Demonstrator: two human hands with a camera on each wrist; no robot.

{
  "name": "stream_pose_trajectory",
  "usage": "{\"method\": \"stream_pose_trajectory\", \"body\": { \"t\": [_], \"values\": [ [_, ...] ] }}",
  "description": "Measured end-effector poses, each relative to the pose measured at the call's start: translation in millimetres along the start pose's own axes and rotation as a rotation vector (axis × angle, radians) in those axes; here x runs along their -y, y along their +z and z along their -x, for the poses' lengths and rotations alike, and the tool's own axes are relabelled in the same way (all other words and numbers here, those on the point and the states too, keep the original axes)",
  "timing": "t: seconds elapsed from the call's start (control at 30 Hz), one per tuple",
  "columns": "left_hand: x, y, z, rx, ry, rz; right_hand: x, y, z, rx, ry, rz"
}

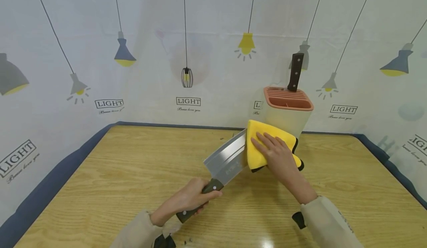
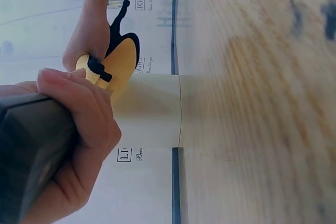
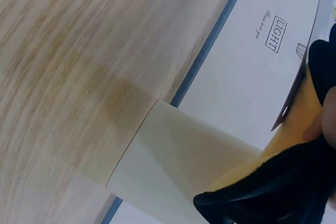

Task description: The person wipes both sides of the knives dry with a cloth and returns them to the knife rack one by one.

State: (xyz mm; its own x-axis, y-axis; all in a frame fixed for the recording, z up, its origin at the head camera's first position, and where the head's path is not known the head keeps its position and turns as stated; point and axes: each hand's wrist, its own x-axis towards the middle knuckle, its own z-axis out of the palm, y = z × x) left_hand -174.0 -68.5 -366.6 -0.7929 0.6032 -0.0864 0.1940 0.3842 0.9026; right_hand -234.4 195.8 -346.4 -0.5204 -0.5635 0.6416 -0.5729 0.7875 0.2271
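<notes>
Steel cleaver [image 1: 229, 159] angles forward-right from my left hand [image 1: 194, 196], fingers curled round its handle [image 1: 213, 186], cutting edge [image 1: 226, 147] facing left. Right hand [image 1: 275, 153] grips yellow cloth [image 1: 255, 159] over its far end. Knife block [image 1: 286, 120] just beyond, tight there; wood tabletop [image 1: 133, 166] gives room left of my grip.

Through the left wrist camera, I see the left hand [image 2: 89, 140] gripping a dark handle [image 2: 34, 145], while beyond it the right hand [image 2: 92, 36] holds a black-edged yellow cloth [image 2: 124, 60] near a pale container [image 2: 149, 111].
</notes>
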Motion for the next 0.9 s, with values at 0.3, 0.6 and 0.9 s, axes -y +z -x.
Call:
{"method": "stream_pose_trajectory", "body": {
  "t": [0.3,0.6,0.9],
  "values": [
    [-0.6,-0.4,1.3,0.008,0.005,0.020,2.7,-2.8,-1.5,0.070,0.043,0.034],
    [1.1,-0.1,0.0,0.005,-0.008,0.017,4.9,-3.5,-3.0,0.069,0.008,0.100],
    [0.3,0.6,-2.4,0.015,-0.038,0.008,14.6,-5.8,-6.5,0.085,-0.027,0.129]
  ]
}}
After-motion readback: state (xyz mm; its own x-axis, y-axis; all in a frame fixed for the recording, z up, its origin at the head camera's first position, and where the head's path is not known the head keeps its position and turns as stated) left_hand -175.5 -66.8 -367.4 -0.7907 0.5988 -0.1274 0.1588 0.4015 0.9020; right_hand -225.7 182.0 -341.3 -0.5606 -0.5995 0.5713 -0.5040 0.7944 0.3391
